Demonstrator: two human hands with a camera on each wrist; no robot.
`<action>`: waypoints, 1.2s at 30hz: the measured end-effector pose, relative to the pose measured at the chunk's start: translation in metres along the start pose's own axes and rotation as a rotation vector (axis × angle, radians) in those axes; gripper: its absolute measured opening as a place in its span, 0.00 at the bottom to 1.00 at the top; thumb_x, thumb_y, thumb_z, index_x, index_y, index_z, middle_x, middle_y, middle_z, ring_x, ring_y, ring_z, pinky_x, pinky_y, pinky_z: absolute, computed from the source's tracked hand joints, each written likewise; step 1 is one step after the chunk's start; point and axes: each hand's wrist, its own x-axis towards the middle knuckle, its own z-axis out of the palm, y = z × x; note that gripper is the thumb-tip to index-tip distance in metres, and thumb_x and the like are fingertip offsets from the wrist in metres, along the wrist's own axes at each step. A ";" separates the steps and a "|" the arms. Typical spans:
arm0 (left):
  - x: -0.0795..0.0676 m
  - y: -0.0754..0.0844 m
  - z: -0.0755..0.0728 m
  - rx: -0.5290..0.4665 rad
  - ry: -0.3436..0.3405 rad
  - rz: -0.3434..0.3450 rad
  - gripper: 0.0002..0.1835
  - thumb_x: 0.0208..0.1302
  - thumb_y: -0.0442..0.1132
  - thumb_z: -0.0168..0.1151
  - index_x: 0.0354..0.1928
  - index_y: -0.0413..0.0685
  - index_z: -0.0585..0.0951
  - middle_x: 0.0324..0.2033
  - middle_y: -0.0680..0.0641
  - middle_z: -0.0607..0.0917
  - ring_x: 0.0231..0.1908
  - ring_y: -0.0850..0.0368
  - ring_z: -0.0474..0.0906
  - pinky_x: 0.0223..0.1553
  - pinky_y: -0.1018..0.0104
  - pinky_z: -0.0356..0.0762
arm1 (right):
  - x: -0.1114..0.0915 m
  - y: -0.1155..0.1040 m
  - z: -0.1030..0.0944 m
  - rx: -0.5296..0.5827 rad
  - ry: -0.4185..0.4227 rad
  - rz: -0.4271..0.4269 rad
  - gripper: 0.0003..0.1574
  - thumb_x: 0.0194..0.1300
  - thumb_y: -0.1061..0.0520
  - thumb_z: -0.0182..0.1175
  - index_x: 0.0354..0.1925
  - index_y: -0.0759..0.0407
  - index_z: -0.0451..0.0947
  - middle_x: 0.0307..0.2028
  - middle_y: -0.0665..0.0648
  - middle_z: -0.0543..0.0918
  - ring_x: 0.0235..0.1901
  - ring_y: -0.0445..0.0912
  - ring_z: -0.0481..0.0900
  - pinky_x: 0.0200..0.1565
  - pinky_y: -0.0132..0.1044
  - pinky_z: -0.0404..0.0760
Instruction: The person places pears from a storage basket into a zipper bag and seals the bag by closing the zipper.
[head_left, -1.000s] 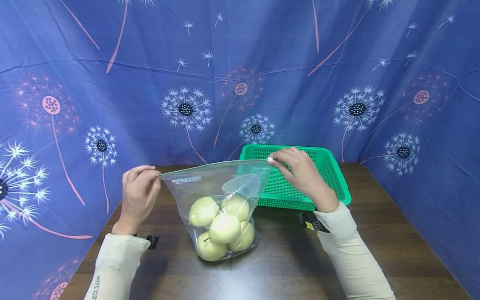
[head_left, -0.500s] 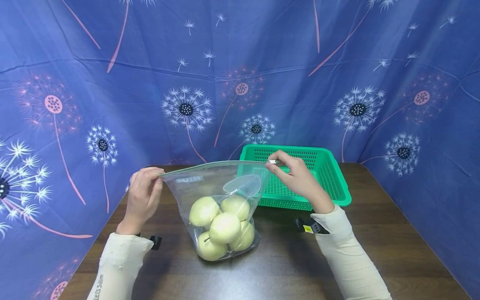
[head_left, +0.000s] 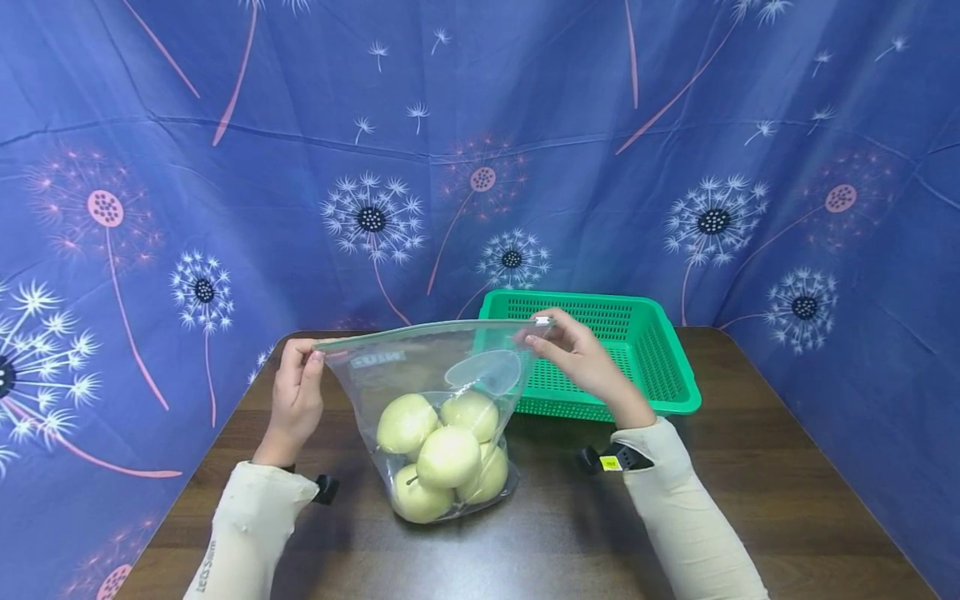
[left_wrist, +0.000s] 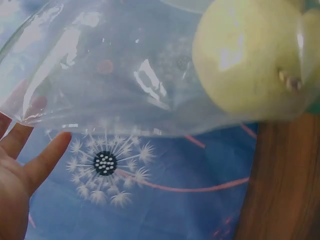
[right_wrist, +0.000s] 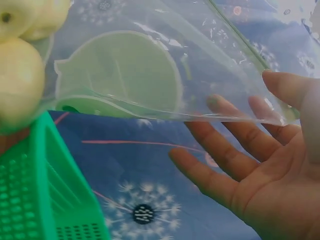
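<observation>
A clear slider zip bag (head_left: 408,377) with a green zip strip stands on the table, its top stretched wide. Inside it lie several pale yellow-green pears (head_left: 450,457). My left hand (head_left: 295,404) pinches the bag's upper left corner between thumb and fingers. At the upper right corner my right hand (head_left: 585,358) holds the bag, thumb in front and fingers behind the film. The white slider (head_left: 542,320) sits at that end of the strip, just above the right fingers. In the right wrist view, those fingers (right_wrist: 245,135) are spread, partly seen through the film, with the thumb at the strip.
A green perforated plastic basket (head_left: 678,367) stands behind the bag to the right, partly covered by my right hand. The brown wooden table (head_left: 570,533) meets a blue dandelion-print cloth (head_left: 600,192) at the back and sides.
My left hand has shifted right and turned at its corner. The right hand has moved from pinching the slider end to holding the film just below it. The bag and pears stay in place.
</observation>
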 end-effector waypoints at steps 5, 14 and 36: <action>-0.003 -0.002 0.003 -0.259 0.002 -0.154 0.09 0.71 0.34 0.37 0.41 0.33 0.65 0.41 0.51 0.75 0.44 0.62 0.74 0.46 0.73 0.72 | -0.001 0.009 0.004 0.143 0.001 0.026 0.19 0.66 0.57 0.54 0.52 0.66 0.67 0.47 0.64 0.79 0.46 0.49 0.78 0.45 0.45 0.77; -0.005 -0.007 0.014 -0.648 -0.058 -0.162 0.11 0.71 0.29 0.29 0.49 0.36 0.61 0.45 0.38 0.79 0.47 0.48 0.77 0.46 0.57 0.76 | -0.003 0.023 0.013 0.240 -0.022 0.087 0.22 0.65 0.57 0.55 0.53 0.67 0.67 0.49 0.65 0.77 0.46 0.51 0.77 0.44 0.44 0.78; -0.068 -0.039 0.034 -0.733 -0.164 -0.214 0.18 0.63 0.25 0.36 0.53 0.24 0.67 0.49 0.35 0.78 0.50 0.47 0.75 0.51 0.63 0.72 | -0.019 0.057 0.041 0.386 -0.132 0.028 0.40 0.48 0.70 0.66 0.58 0.65 0.62 0.55 0.60 0.69 0.52 0.50 0.70 0.44 0.44 0.78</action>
